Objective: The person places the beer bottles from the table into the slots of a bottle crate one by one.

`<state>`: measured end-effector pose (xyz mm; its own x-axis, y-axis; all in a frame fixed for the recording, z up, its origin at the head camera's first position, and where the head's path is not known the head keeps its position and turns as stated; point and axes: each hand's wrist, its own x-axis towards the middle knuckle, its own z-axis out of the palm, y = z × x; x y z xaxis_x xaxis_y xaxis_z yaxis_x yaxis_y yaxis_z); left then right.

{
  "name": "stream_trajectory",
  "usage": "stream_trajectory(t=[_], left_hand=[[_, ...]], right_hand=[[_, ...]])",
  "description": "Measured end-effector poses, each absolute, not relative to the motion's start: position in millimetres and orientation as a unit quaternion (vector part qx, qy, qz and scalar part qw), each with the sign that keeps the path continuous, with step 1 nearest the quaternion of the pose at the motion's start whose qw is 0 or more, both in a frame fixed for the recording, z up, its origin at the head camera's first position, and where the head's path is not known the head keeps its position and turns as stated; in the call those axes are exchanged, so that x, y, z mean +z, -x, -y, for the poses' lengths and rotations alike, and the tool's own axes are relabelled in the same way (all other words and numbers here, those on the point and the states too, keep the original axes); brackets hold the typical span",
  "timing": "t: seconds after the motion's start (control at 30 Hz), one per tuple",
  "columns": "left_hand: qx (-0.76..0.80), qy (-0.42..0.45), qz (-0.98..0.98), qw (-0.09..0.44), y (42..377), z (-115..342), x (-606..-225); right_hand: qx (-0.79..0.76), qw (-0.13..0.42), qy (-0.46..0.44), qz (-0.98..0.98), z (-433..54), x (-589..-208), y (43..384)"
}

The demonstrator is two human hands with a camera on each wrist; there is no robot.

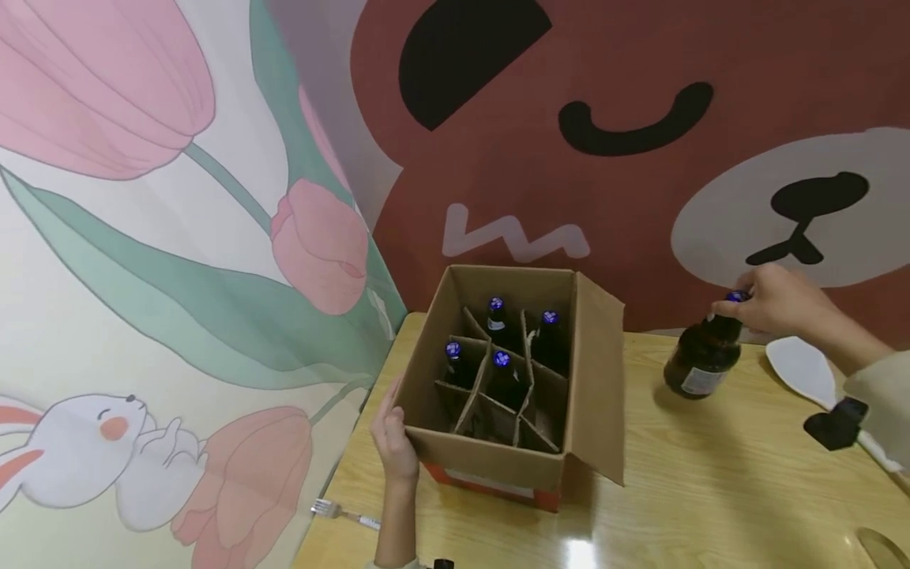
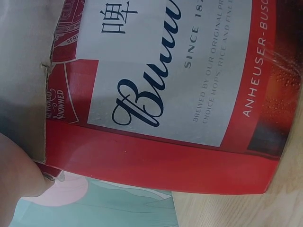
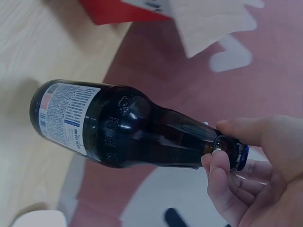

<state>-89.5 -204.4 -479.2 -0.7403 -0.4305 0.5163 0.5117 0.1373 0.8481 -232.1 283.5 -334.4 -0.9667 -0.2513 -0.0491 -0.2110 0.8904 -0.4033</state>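
My right hand point(image 1: 775, 300) pinches a dark glass beer bottle point(image 1: 700, 359) by its neck, just below the blue cap. The bottle leans, its base close over the table to the right of the box. In the right wrist view, the white printed label point(image 3: 68, 116) shows, with thumb and fingers around the neck. My left hand point(image 1: 394, 438) grips the near left corner of an open cardboard beer carton point(image 1: 483, 458). Inside, cardboard dividers point(image 1: 469, 411) separate several blue-capped bottles point(image 1: 502, 360); the nearest compartments show none. The left wrist view shows the carton's red and white printed side point(image 2: 161, 151).
The carton's flap point(image 1: 600, 379) hangs out on its right side. A fork point(image 1: 344, 514) lies near the table's left edge. On the right lies a white spoon-shaped utensil point(image 1: 803, 367), partly behind the right forearm. Painted walls point(image 1: 498, 182) border the wooden table point(image 1: 682, 490).
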Motion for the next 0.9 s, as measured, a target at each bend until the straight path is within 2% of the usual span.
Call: stream_trajectory(t=[0.3,0.63,0.9], left_hand=[[-0.662,0.025,0.66,0.356,90.5,202.1,-479.4],[-0.672,0.037,0.647,0.357,89.6,203.6,-478.3],[-0.675,0.042,0.646,0.354,89.9,204.7,-479.2]], right_hand=[[-0.191,-0.007,0.11,-0.975,-263.3,-286.9,213.6],[-0.193,-0.018,0.127,-0.973,-239.5,-265.2,193.5],[-0.195,-0.049,0.122,-0.972,-222.6,-236.5,184.8]])
